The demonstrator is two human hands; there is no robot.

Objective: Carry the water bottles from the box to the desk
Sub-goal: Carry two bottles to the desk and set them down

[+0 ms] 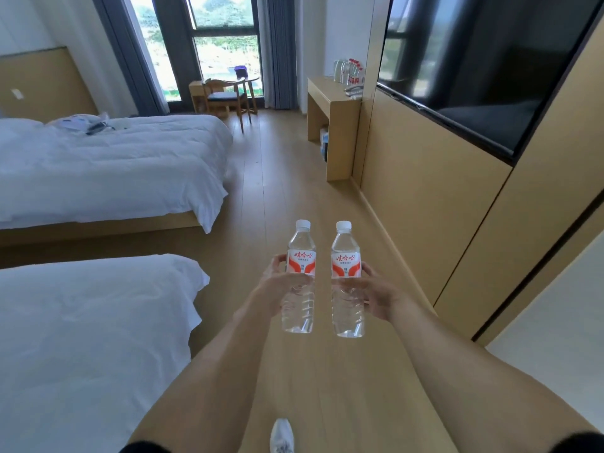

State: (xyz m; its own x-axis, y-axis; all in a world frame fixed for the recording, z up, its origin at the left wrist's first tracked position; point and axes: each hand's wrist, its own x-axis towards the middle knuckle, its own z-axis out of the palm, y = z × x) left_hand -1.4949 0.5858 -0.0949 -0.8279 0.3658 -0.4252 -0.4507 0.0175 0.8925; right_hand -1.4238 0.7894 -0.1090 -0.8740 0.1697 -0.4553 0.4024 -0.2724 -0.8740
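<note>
I hold two clear water bottles upright in front of me, each with a white cap and a red-and-white label. My left hand (276, 289) grips the left bottle (300, 279) around its middle. My right hand (376, 291) grips the right bottle (347, 282) the same way. The two bottles are side by side, a small gap apart, above the wooden floor. Far ahead on the right stands the light wooden desk (330, 103), with several red-labelled bottles (353, 71) standing on its top against the wall. The box is not in view.
Two beds with white covers fill the left, the nearer bed (91, 338) and the farther bed (108, 165). A wooden floor aisle (271, 178) runs between them and the panelled right wall with a dark TV (483, 70). A chair and small table (228, 93) stand by the window.
</note>
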